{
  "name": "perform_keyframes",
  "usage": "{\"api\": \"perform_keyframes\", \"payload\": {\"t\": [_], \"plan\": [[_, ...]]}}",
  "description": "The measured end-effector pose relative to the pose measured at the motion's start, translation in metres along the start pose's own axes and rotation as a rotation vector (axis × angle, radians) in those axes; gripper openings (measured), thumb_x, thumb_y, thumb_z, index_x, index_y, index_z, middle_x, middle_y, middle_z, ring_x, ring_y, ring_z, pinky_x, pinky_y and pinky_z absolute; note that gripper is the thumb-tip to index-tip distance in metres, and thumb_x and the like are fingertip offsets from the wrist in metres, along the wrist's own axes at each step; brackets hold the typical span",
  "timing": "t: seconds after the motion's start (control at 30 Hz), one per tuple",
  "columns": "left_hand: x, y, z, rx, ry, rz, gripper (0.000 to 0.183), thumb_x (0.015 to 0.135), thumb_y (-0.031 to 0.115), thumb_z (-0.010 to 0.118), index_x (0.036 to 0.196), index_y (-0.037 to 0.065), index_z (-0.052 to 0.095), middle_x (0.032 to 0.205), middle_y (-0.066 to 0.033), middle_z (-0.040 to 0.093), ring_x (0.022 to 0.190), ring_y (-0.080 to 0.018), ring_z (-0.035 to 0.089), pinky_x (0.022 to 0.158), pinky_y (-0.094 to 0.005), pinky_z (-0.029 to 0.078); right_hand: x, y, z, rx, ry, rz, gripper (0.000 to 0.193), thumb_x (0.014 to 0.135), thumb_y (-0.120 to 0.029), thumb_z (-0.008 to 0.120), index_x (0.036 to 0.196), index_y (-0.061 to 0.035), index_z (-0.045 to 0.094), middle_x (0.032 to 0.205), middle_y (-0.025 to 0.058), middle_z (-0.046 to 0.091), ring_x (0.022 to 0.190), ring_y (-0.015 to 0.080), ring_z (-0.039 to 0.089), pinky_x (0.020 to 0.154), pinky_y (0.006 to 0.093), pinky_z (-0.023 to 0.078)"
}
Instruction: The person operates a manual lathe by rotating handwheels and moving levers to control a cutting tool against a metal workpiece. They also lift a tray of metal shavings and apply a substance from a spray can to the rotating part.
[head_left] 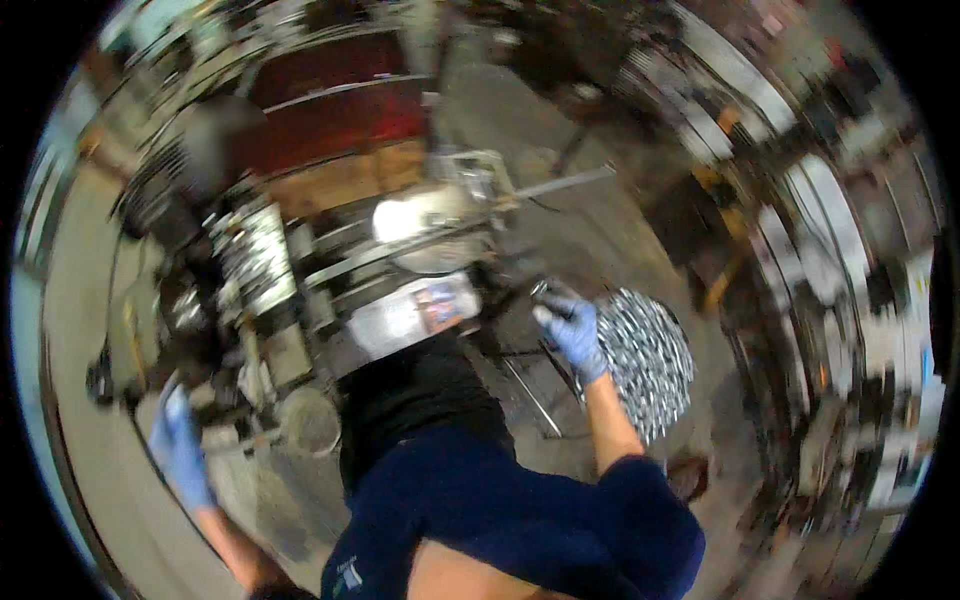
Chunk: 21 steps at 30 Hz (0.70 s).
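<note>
Head view shows blue-gloved left hand (180, 448) open, blue-gloved right hand (575, 338) curled, grip unclear, near round silvery metal-piece heap's (648, 365) left edge, probably for reach.

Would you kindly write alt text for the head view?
A blue-gloved right hand is near a round heap of small shiny metallic pieces, its grip unclear. The gloved left hand is out left, near machinery.

No lettering is legible. A white mark (348, 577) sits on the navy shirt (480, 490) toward seven o'clock. A printed sheet (385, 322), just off centre toward nine, is blurred.
</note>
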<state>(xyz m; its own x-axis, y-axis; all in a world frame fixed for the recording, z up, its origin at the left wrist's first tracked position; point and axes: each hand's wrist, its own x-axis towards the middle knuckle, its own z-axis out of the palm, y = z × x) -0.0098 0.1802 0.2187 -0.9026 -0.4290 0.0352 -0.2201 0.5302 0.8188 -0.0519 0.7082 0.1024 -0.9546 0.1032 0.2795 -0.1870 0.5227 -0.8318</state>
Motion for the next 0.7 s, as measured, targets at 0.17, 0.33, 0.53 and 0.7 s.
{"api": "perform_keyframes", "payload": {"t": [0.17, 0.33, 0.53, 0.7], "plan": [[-0.003, 0.060, 0.115, 0.175, -0.421, 0.406, 0.041, 0.086, 0.041, 0.053, 0.100, 0.005, 0.064, 0.085, -0.0163, 0.064, 0.079, -0.0286, 0.062, 0.072, -0.0383, 0.047, 0.026, -0.119, 0.100, 0.081, -0.346, -0.514, 0.038, 0.064, -0.028, 0.077, 0.094, -0.0082, 0.066, 0.111, 0.0136, 0.057, 0.102, 0.0303, 0.056, 0.085, 0.0362, 0.046], [-0.017, 0.059, 0.123, -0.311, -0.621, 0.138, 0.043, 0.085, 0.043, 0.056, 0.079, 0.001, 0.065, 0.060, -0.0087, 0.058, 0.059, -0.0180, 0.057, 0.059, -0.0323, 0.045, 0.032, -0.184, 0.145, 0.089, -0.558, -0.814, 0.034, 0.065, -0.030, 0.075, 0.092, -0.0099, 0.066, 0.117, 0.0171, 0.051, 0.099, 0.0321, 0.053, 0.082, 0.0405, 0.044], [-0.011, 0.032, 0.108, -0.434, -0.551, 0.227, 0.042, 0.086, 0.039, 0.058, 0.072, 0.000, 0.063, 0.055, -0.0035, 0.053, 0.052, -0.0103, 0.045, 0.051, -0.0291, 0.039, 0.037, -0.205, 0.165, 0.046, -0.584, -0.895, 0.030, 0.065, -0.030, 0.074, 0.085, -0.0094, 0.066, 0.106, 0.0169, 0.056, 0.094, 0.0341, 0.054, 0.080, 0.0405, 0.046], [0.003, 0.020, 0.090, -0.330, -0.676, 0.175, 0.040, 0.086, 0.039, 0.057, 0.076, 0.001, 0.065, 0.055, -0.0022, 0.054, 0.053, -0.0105, 0.049, 0.052, -0.0285, 0.042, 0.051, -0.224, 0.174, -0.036, -0.802, -0.899, 0.026, 0.064, -0.031, 0.075, 0.079, -0.0116, 0.067, 0.102, 0.0140, 0.059, 0.089, 0.0316, 0.057, 0.077, 0.0394, 0.047]]}}
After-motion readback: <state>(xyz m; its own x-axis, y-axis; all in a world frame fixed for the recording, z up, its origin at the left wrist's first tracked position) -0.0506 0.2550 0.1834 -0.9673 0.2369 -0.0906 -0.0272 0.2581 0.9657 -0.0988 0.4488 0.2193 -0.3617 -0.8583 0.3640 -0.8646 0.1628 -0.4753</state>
